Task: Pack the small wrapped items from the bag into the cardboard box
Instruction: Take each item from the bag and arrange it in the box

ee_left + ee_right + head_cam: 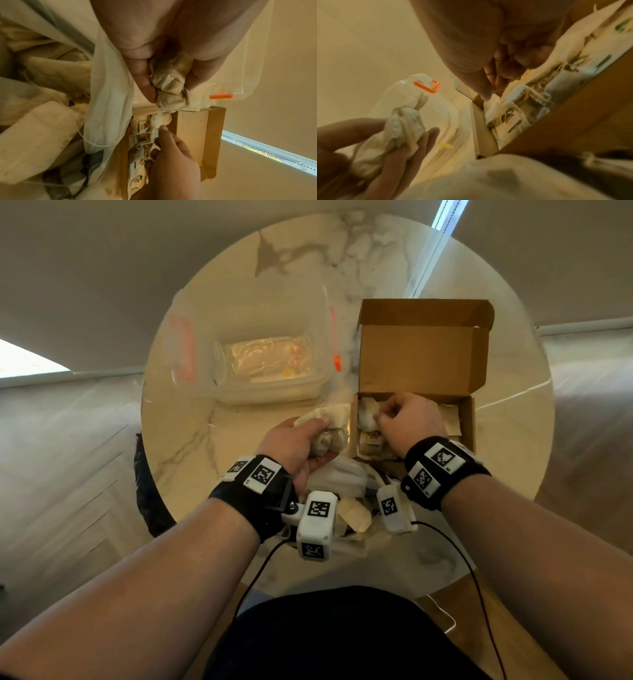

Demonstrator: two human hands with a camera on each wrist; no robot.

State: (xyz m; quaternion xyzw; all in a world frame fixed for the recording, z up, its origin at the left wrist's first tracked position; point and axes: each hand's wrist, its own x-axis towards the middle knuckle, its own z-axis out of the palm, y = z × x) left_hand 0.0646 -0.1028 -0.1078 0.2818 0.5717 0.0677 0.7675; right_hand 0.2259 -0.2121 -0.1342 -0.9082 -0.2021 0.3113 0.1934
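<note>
My left hand grips a crumpled bunch of small wrapped items, pale paper tea-bag packets, just left of the cardboard box. The box stands open with its lid up, and several wrapped items with red-and-green labels lie inside. Inside the box's left part, my right hand has its fingers curled and pinches one white wrapped item. The white bag lies crumpled at the table's near edge under both wrists, with more packets in it.
A clear plastic container with orange clips stands on the round marble table left of the box. Black cables run from the wrist cameras toward me. Floor lies beyond the table's edge on both sides.
</note>
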